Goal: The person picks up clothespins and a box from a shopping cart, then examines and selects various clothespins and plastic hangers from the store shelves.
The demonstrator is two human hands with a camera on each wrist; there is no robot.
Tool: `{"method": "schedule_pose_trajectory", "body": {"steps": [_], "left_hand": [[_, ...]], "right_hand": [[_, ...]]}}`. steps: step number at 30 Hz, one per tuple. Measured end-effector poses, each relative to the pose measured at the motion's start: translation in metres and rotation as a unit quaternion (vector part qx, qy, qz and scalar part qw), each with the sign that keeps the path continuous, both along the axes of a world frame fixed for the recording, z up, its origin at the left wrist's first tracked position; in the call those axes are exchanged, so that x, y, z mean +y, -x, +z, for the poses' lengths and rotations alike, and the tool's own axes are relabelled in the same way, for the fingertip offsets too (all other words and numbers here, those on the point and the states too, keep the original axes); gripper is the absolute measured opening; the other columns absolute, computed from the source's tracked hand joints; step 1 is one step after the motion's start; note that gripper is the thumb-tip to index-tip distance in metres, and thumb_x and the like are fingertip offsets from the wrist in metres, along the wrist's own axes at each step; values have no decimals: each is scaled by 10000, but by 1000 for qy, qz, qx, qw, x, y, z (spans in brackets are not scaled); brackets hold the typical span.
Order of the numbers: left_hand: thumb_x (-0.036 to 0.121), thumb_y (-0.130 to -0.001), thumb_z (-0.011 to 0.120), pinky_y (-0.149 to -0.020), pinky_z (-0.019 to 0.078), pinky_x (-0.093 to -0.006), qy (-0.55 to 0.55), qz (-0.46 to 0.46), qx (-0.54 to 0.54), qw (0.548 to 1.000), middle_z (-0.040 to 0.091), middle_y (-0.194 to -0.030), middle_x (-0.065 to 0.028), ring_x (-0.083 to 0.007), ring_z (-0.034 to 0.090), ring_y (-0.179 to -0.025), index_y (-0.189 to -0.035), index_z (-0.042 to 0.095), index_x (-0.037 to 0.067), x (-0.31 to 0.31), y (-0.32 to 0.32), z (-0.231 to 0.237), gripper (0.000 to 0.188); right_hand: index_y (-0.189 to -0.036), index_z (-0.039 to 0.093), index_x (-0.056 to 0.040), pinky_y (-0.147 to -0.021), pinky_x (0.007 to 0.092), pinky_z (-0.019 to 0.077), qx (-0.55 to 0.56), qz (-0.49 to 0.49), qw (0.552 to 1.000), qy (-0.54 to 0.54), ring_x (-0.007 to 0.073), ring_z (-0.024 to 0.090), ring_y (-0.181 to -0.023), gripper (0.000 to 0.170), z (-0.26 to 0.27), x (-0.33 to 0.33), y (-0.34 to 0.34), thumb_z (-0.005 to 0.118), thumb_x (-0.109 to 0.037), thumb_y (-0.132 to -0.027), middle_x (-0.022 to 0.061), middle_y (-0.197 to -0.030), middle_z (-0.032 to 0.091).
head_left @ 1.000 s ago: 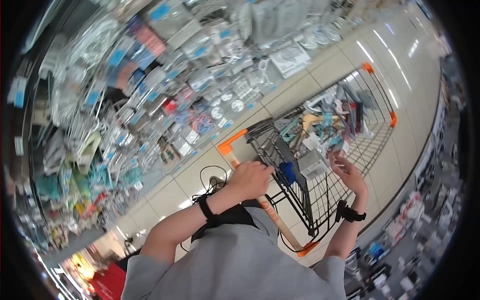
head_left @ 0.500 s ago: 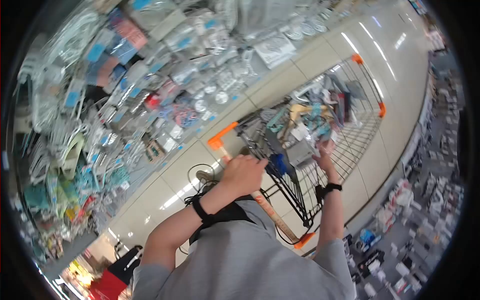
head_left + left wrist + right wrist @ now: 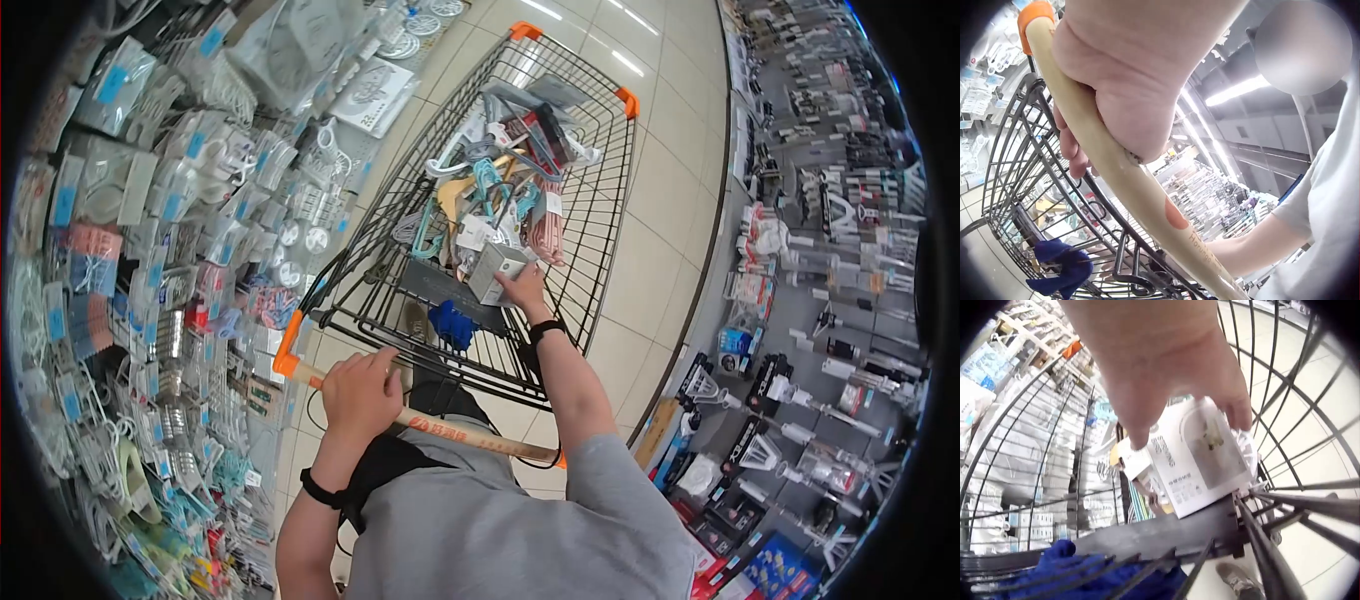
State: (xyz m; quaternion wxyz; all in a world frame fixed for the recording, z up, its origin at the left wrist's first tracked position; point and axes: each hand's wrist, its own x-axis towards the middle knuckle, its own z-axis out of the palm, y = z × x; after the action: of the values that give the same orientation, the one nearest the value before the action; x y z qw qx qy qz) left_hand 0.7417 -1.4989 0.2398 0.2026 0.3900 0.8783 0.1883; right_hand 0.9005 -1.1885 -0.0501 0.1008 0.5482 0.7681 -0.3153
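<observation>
My left hand (image 3: 362, 395) grips the pale handle (image 3: 470, 435) of a shopping cart, fingers bent over its far side in the left wrist view. Inside the cart basket (image 3: 612, 190), my right hand (image 3: 525, 288) holds a small white and grey box (image 3: 1185, 456), thumb on one side and fingers on the other. Around the box lie hangers, including a teal one (image 3: 487, 178), a pink bundle (image 3: 546, 232) and a dark red package (image 3: 545, 135). A blue cloth-like item (image 3: 452, 325) sits near the cart's handle end.
A display of packaged goods (image 3: 190, 190) runs along the left, with a white box (image 3: 375, 95) at its far end. Utensils and other packs hang on the right-hand shelf (image 3: 820, 330). Tiled floor (image 3: 665, 230) stretches between them.
The head view has turned, so the cart now points more straight ahead. My right hand has moved from beside the box to a hold on it. The left hand stays on the handle.
</observation>
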Motion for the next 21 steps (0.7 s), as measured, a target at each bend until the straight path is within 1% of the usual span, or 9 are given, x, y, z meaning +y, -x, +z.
{"method": "schedule_pose_trajectory", "body": {"steps": [3,4,7,9,11,14,15,18,21], "left_hand": [[165,-769,655,-674,465,-402,10,-7,-7,1000,615,-686,-24,-246,607,-714,-1016,658,111,2,0,2,253],[170,-776,645,-687,466,-397,17,-6,-17,1000,629,-725,-43,-246,608,-728,-1015,654,99,2,1,2,249],[169,-782,644,-685,466,-393,20,-7,-15,1000,627,-722,-40,-243,603,-717,-1012,657,97,3,1,3,241],[169,-783,644,-685,467,-391,30,-3,-18,999,630,-729,-39,-241,605,-720,-1007,658,98,5,2,6,235],[170,-784,645,-685,469,-390,42,1,-21,999,633,-736,-38,-239,607,-722,-1002,659,99,6,2,7,230],[177,-782,649,-679,474,-384,28,2,-20,999,643,-757,-34,-234,613,-728,-997,663,104,6,2,5,227],[178,-780,652,-672,475,-381,33,-1,-16,999,646,-764,-34,-234,615,-727,-995,663,107,6,2,5,227],[169,-768,660,-643,475,-370,36,-9,-4,999,645,-763,-32,-233,613,-707,-987,665,117,8,4,3,226],[113,-727,678,-604,444,-360,-5,8,11,1000,569,-631,18,-215,581,-627,-956,665,122,8,4,-1,229]], "right_hand": [[-1207,562,24,-1028,462,403,-90,31,990,-103,424,437,-1257,748,30,-7,28,705,-558,-758,277,-1338,458],[-1207,562,24,-1028,462,403,-88,29,991,-98,424,437,-1257,748,33,-3,34,705,-558,-758,277,-1338,458],[-1132,602,11,-941,485,456,-49,178,979,-84,386,550,-1139,597,43,29,58,699,-465,-786,217,-1196,570],[-1157,599,30,-971,459,446,-34,157,986,-53,391,544,-1158,594,39,49,79,696,-429,-793,245,-1216,568],[-1178,587,61,-979,427,452,-20,136,990,-36,402,553,-1152,558,26,62,88,686,-343,-807,281,-1215,575],[-1179,582,68,-952,443,465,-27,101,994,16,415,576,-1111,551,-4,78,93,676,-328,-808,290,-1178,594],[-1192,556,76,-937,449,471,-25,117,993,15,424,584,-1093,522,-12,80,93,650,-273,-816,297,-1155,605],[-1172,540,53,-957,477,460,-66,184,980,26,425,564,-1133,486,-56,91,83,622,-299,-849,279,-1204,588],[-1189,526,43,-959,484,458,-47,184,980,61,422,559,-1147,455,-99,93,72,604,-252,-851,272,-1203,592]]}}
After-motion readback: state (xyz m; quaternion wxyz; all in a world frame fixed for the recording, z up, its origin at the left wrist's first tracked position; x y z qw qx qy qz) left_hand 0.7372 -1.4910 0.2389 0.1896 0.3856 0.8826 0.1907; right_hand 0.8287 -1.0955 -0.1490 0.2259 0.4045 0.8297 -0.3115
